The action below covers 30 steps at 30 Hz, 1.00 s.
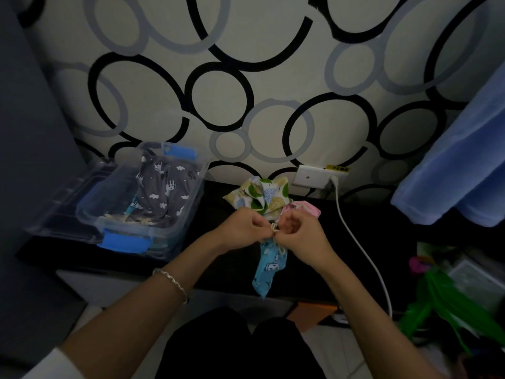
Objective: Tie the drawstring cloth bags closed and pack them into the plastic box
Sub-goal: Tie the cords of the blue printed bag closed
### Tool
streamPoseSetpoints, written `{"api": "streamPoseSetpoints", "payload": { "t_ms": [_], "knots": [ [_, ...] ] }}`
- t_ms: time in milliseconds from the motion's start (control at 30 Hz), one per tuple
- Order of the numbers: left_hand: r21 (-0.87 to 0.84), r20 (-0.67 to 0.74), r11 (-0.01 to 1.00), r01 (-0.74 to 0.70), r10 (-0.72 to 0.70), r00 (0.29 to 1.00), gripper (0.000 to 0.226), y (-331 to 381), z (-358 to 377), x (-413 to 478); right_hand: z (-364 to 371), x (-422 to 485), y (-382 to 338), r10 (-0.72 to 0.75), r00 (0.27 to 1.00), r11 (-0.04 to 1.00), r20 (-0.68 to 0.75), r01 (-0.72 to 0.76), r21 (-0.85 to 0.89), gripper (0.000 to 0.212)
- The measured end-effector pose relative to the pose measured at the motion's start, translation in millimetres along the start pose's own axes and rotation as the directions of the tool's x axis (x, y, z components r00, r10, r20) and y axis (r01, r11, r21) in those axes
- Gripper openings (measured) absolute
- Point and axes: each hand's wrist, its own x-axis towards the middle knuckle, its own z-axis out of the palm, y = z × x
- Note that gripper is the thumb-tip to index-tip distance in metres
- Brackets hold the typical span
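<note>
A soft turquoise cotton drawstring bag with a white animal print [269,265] hangs limp between the two hands, over the black counter [314,274]. Its neck is gathered into a tight pucker. The left hand [243,225] and the right hand [300,231] meet at that neck, and both have their fingers curled in, pinching the thin pale drawstring cord [274,228]. The knuckles hide most of the cord, so I cannot tell whether a knot is formed. I also cannot make out whether the bag's lower end touches the counter.

Just behind the hands lies a crumpled cloth bag printed with green leaves on cream [262,195]. A pink cloth bag [307,209] peeks out beside it, mostly covered by the right hand.

To the left on the counter stands the clear, rounded-corner plastic box with blue latches [120,227]. A dark grey cloth bag with white clouds and animals [164,190] is heaped inside it. Scraps of other fabric under that bag are too dim to identify.

A silver chain bracelet [172,283] circles the left wrist. A smooth white cable [355,242] runs down from a white wall socket [311,176].
</note>
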Motion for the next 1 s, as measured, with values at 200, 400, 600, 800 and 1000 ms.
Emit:
{"api": "streamPoseSetpoints", "payload": {
  "t_ms": [200, 400, 600, 800, 1000],
  "knots": [
    [0.068, 0.031, 0.998, 0.017, -0.020, 0.999, 0.014, 4.8, -6.7, -0.1, 0.3, -6.4, -0.4, -0.315, 0.948, 0.847, 0.055, 0.307, -0.434, 0.024],
    [0.250, 0.039, 0.968, 0.005, -0.015, 0.999, 0.016, 7.8, -8.1, 0.6, -1.7, -2.3, 4.3, -0.294, 0.949, 0.838, 0.113, 0.313, -0.447, 0.011],
    [0.386, -0.013, 0.913, -0.132, 0.148, 0.989, 0.013, 13.0, -8.5, -2.4, 0.8, -2.8, 8.0, -0.113, 0.993, 0.978, 0.033, 0.117, -0.173, 0.022],
    [0.429, -0.045, 0.880, -0.204, 0.246, 0.968, 0.013, 15.5, -6.0, -5.8, -1.1, -3.2, 4.6, -0.030, 0.999, 0.999, 0.020, 0.030, 0.037, 0.022],
    [0.372, -0.148, 0.895, -0.247, 0.321, 0.936, 0.012, 17.9, -2.7, -10.7, -3.5, -7.2, -0.2, 0.008, 1.000, 0.991, 0.025, -0.011, 0.133, 0.018]
  ]
}}
